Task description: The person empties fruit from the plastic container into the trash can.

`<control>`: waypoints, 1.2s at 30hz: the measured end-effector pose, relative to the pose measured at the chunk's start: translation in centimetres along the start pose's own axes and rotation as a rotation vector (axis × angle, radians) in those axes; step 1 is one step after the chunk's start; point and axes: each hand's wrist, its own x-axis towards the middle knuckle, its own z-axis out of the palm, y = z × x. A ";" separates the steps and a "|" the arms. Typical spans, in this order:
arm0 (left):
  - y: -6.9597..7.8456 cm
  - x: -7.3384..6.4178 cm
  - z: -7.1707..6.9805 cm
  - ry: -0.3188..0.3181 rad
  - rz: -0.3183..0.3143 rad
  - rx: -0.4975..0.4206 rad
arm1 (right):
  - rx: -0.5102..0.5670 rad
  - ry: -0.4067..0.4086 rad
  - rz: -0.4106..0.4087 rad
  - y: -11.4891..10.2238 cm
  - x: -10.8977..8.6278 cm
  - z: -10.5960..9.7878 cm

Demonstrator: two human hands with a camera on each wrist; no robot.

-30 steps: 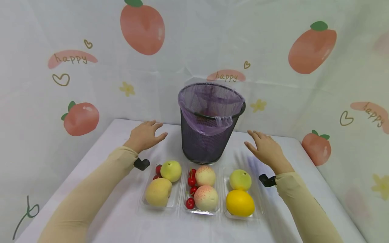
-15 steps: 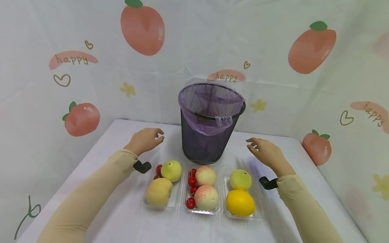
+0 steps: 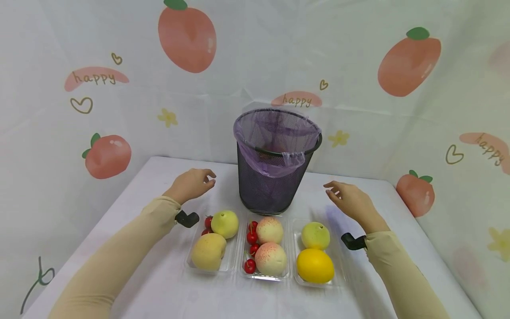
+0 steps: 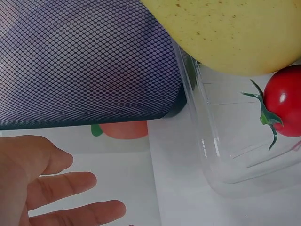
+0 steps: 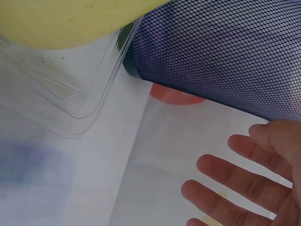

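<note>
My left hand hovers left of a black mesh wastebasket, its fingers relaxed and holding nothing. On the other side of the basket my right hand is also relaxed, with spread fingers in the right wrist view. A left clear plastic box holds a green-yellow fruit, a yellow peach-like fruit and small tomatoes. Two pink-speckled peaches and several cherries fill the middle box. In the right box sit a green-yellow fruit and a lemon.
A purple bag lines the wastebasket and folds over its rim. The boxes stand in a row before it on a white-covered table. Behind rises a white cloth backdrop printed with fruit and hearts.
Both hands have lowered slightly and their fingers have relaxed from straight to loosely bent. The fruit, boxes and wastebasket have stayed in place.
</note>
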 end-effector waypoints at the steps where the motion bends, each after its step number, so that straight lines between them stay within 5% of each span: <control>1: 0.0 0.0 -0.1 -0.001 -0.001 -0.003 | 0.001 0.000 0.001 0.0 0.0 0.0; 21: 0.9 0.9 -3.8 0.119 0.005 -0.119 | 0.177 -0.094 0.079 0.7 -2.4 0.6; 36: 4.2 2.4 -8.7 0.284 0.037 -0.480 | 0.481 -0.247 0.169 2.2 -5.1 2.0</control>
